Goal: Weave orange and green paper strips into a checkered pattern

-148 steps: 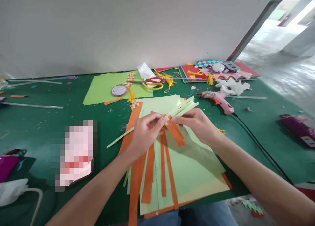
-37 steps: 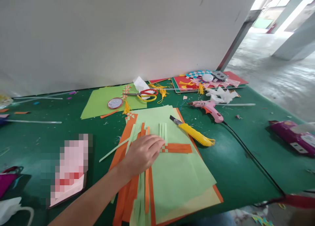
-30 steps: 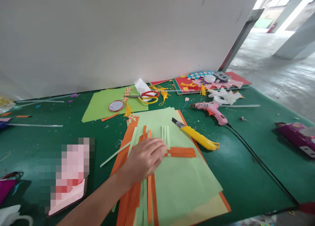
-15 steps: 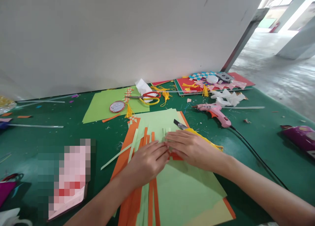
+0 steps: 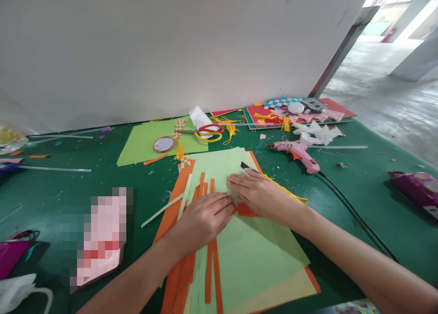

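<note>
Pale green sheets (image 5: 260, 264) lie over orange paper on the green table. My left hand (image 5: 207, 218) rests on them with fingers together, its fingertips at a small orange piece whose end is mostly hidden. My right hand (image 5: 258, 195) lies palm down beside it, fingers extended, partly over an orange piece (image 5: 248, 210). The fingertips of both hands nearly meet. Orange strips (image 5: 214, 277) and pale green strips (image 5: 162, 210) lie to the left and under my left forearm. A yellow cutter (image 5: 285, 191) sits behind my right hand, its blade pointing up and left.
Scissors (image 5: 208, 133), a round tin (image 5: 164, 144) and a yellow tassel (image 5: 180, 150) lie at the back on green paper (image 5: 137, 143). A pink glue gun (image 5: 301, 154) with a black cord is right. A pixelated phone (image 5: 102, 245) lies left, a purple object (image 5: 415, 188) far right.
My right hand has shifted slightly up and left, flattening out and uncovering more of the orange piece. The small pale green strips standing by its fingertips are no longer visible. The view has shifted slightly.
</note>
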Available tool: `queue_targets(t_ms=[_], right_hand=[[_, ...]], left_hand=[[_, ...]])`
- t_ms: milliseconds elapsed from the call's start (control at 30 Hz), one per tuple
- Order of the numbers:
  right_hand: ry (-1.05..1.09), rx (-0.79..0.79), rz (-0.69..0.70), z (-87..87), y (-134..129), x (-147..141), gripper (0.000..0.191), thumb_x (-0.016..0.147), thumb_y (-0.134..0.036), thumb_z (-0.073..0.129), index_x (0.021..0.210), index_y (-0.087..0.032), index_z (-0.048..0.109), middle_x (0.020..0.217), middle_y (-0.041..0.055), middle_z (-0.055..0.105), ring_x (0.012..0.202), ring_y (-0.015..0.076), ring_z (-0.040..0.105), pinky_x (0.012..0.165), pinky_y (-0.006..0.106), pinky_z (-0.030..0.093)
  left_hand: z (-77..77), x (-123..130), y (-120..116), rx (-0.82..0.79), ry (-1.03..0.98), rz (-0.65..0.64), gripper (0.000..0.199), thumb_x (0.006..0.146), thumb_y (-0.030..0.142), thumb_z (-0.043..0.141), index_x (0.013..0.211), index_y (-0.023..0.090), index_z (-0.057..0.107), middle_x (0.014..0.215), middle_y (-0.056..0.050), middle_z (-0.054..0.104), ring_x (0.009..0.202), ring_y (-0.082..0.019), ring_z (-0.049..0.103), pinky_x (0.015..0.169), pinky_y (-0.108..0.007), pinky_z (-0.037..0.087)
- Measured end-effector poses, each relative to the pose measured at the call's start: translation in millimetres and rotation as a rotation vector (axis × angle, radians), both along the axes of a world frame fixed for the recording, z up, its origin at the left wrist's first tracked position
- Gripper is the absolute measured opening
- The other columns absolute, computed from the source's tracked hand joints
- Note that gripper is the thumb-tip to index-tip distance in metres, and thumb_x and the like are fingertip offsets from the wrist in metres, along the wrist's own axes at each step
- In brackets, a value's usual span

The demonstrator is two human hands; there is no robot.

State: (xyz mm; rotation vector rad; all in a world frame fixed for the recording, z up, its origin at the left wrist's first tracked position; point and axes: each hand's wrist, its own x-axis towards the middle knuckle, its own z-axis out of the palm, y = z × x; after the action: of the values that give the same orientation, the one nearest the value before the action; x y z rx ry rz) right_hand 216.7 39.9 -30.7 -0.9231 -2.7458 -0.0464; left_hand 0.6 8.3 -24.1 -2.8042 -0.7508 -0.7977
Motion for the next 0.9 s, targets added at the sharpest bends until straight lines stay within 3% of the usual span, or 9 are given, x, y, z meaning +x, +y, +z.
queue_targets(t_ms=[133,200,267,333,400,633,900], right_hand=[[0.094,-0.028,0.055,7.2,8,10,0.033,0.095,-0.010,0.042,0.122,-0.013,0.062,0.131,0.0114,0.063,0.122,0.0214,0.059,0.109,0.044,0.041],[0.192,-0.067,0.003,17.3,10,14,0.029,0.095,-0.013,0.045,0.117,-0.013,0.065,0.123,0.0116,0.068,0.118,0.0222,0.060,0.104,0.042,0.044],[0.232,-0.129,-0.047,28.7,9,14,0.019,0.094,-0.020,0.053,0.097,-0.015,0.071,0.098,0.0093,0.075,0.099,0.0217,0.065,0.090,0.037,0.048],[0.163,-0.224,-0.102,36.8,6,12,0.024,0.089,-0.029,0.061,0.069,-0.017,0.068,0.064,0.0029,0.067,0.072,0.0184,0.061,0.074,0.034,0.045],[0.105,-0.277,-0.119,39.0,2,9,0.031,0.084,-0.037,0.068,0.061,-0.017,0.063,0.055,0.0001,0.061,0.064,0.0164,0.056,0.070,0.032,0.039],[0.029,-0.322,-0.149,27.4,-1,6,0.032,0.081,-0.041,0.070,0.061,-0.018,0.059,0.060,-0.0012,0.062,0.072,0.0170,0.056,0.076,0.032,0.033],[-0.043,-0.279,-0.230,32.7,-11,23,0.032,0.082,-0.045,0.069,0.068,-0.018,0.060,0.077,0.0018,0.062,0.083,0.0201,0.055,0.075,0.034,0.031]], left_hand=[[0.2,0,0,0.003,0.002,0.002,0.020,0.094,0.016,0.052,0.100,0.014,0.071,0.102,-0.006,0.076,0.100,-0.019,0.070,0.090,-0.034,0.059],[-0.5,-1,0,0.004,0.012,0.007,0.020,0.094,0.017,0.054,0.103,0.014,0.071,0.105,-0.006,0.075,0.102,-0.019,0.069,0.092,-0.034,0.059],[-1.6,-2,0,0.000,0.026,0.012,0.019,0.093,0.018,0.055,0.105,0.014,0.070,0.107,-0.006,0.075,0.103,-0.019,0.069,0.093,-0.034,0.058],[-2.5,-3,-1,-0.006,0.046,0.013,0.020,0.093,0.019,0.056,0.107,0.013,0.069,0.107,-0.006,0.075,0.104,-0.019,0.068,0.094,-0.035,0.058],[-2.9,-3,-1,-0.011,0.066,0.009,0.021,0.093,0.018,0.055,0.108,0.013,0.068,0.107,-0.007,0.074,0.106,-0.020,0.068,0.095,-0.036,0.057],[-2.5,-3,-1,0.035,0.066,0.001,0.020,0.090,0.009,0.055,0.105,0.012,0.068,0.105,-0.011,0.074,0.102,-0.025,0.069,0.089,-0.041,0.059],[-2.7,-5,-4,0.006,0.149,0.008,0.022,0.091,0.010,0.053,0.109,0.014,0.065,0.111,-0.011,0.071,0.108,-0.024,0.066,0.092,-0.040,0.057]])
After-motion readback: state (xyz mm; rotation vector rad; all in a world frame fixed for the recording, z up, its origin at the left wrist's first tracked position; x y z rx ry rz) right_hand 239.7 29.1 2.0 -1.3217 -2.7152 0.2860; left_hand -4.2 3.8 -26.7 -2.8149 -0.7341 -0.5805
